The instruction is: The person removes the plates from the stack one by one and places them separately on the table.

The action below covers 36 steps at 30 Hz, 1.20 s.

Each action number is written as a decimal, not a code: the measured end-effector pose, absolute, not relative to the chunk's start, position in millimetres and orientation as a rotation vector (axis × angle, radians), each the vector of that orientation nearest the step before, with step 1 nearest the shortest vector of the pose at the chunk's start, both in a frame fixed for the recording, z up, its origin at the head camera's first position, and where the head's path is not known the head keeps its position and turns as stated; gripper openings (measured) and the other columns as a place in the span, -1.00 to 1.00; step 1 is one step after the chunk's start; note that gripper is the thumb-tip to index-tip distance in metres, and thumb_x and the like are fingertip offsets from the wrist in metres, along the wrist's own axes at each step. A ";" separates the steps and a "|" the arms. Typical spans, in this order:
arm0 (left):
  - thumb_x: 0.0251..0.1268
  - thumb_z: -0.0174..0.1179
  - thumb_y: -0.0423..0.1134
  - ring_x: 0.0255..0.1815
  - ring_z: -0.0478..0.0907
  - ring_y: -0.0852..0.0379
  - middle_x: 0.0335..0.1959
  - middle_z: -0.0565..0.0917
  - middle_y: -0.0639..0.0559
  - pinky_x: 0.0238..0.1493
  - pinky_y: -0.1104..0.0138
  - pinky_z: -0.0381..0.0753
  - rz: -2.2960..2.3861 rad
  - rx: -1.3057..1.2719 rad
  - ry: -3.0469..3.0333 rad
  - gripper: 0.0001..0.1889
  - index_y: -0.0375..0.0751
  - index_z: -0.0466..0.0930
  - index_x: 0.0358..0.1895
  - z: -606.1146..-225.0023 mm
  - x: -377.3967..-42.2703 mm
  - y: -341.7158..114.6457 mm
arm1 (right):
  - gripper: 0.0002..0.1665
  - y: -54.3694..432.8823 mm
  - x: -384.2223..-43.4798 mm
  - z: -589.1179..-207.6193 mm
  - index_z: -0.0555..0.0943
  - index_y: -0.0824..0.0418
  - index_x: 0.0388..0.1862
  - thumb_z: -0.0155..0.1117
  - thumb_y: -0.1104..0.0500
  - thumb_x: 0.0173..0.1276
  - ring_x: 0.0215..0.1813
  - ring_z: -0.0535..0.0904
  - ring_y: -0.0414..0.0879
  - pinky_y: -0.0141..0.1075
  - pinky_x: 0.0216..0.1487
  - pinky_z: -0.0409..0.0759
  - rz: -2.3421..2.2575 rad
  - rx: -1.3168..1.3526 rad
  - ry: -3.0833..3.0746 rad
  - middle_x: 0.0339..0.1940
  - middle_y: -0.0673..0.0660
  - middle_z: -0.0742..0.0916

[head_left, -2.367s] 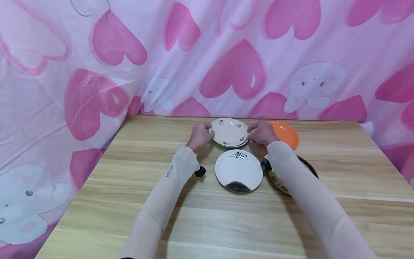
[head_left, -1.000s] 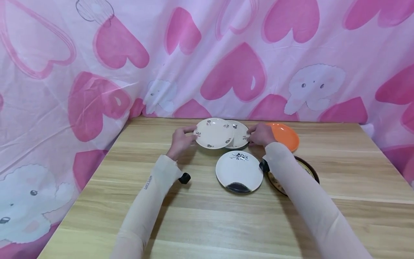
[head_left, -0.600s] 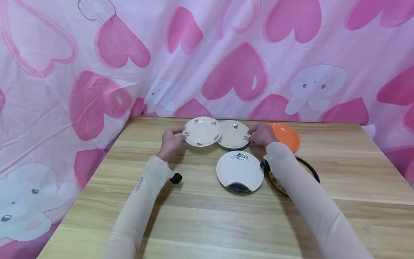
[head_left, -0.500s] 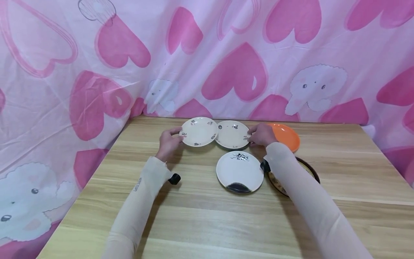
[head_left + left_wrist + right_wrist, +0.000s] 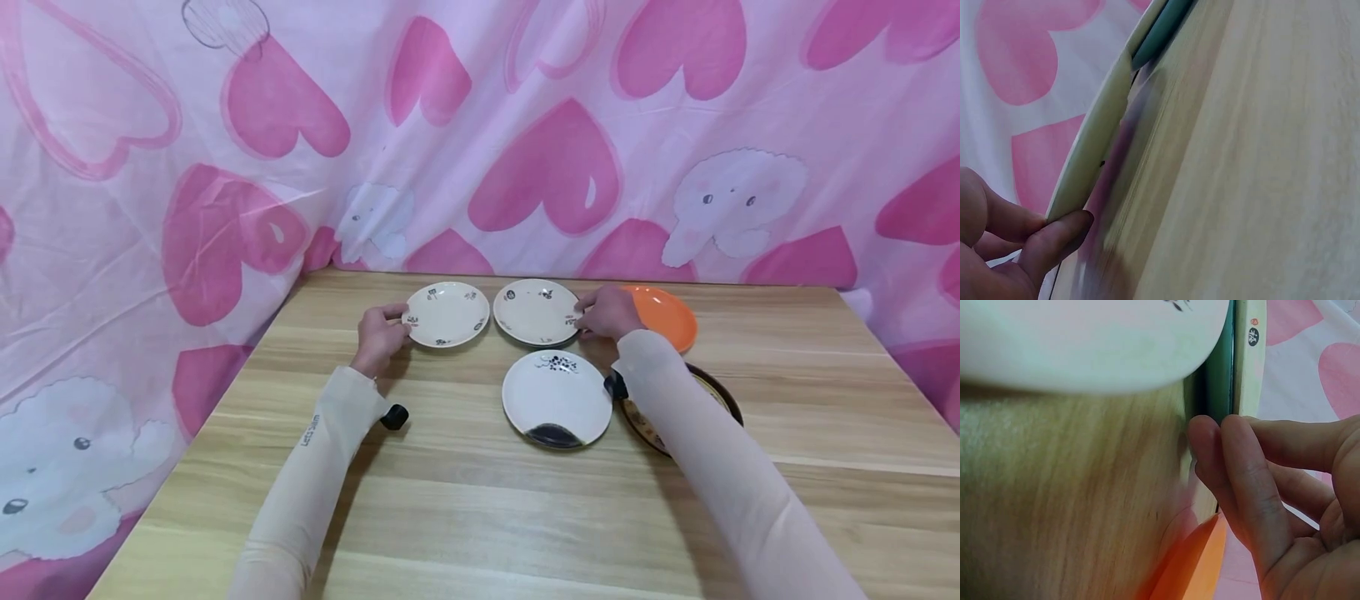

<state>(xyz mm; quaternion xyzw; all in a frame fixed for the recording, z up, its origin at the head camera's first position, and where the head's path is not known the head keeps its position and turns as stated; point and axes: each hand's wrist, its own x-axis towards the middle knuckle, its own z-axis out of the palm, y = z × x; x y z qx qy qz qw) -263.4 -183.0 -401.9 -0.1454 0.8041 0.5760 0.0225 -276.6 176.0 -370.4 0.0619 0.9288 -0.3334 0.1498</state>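
Observation:
My left hand (image 5: pixel 378 337) pinches the left rim of a cream plate (image 5: pixel 446 314) with small dark motifs. In the left wrist view its thumb (image 5: pixel 1060 240) lies on the plate's underside, close over the table. Just right of it, a second, similar cream plate (image 5: pixel 536 312) sits on a dark green plate (image 5: pixel 1219 375). My right hand (image 5: pixel 609 312) grips the right rim of this stack, fingertips bunched at its edge in the right wrist view. A white plate (image 5: pixel 555 396) with a black patch lies in front of the stack.
An orange plate (image 5: pixel 667 318) lies behind and right of my right hand. A dark-rimmed patterned plate (image 5: pixel 723 392) is partly hidden under my right forearm. The wooden table (image 5: pixel 480 517) ends at a pink heart-print curtain (image 5: pixel 540 167).
My left hand has drawn the upper cream plate leftward off the stack and lowered it beside the second cream plate, which now shows fully. My right hand stays at the stack's rim.

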 end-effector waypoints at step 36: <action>0.32 0.00 -0.54 0.38 0.53 -0.11 0.38 0.51 -0.28 0.34 0.15 0.59 1.530 -0.233 2.868 -0.50 -0.23 0.53 0.31 -403.6 -268.1 -175.6 | -0.51 176.2 -275.7 -374.1 0.60 0.20 0.28 0.31 0.20 0.37 0.09 0.53 0.08 -0.22 -0.01 0.57 -0.929 0.146 2.720 0.28 0.26 0.63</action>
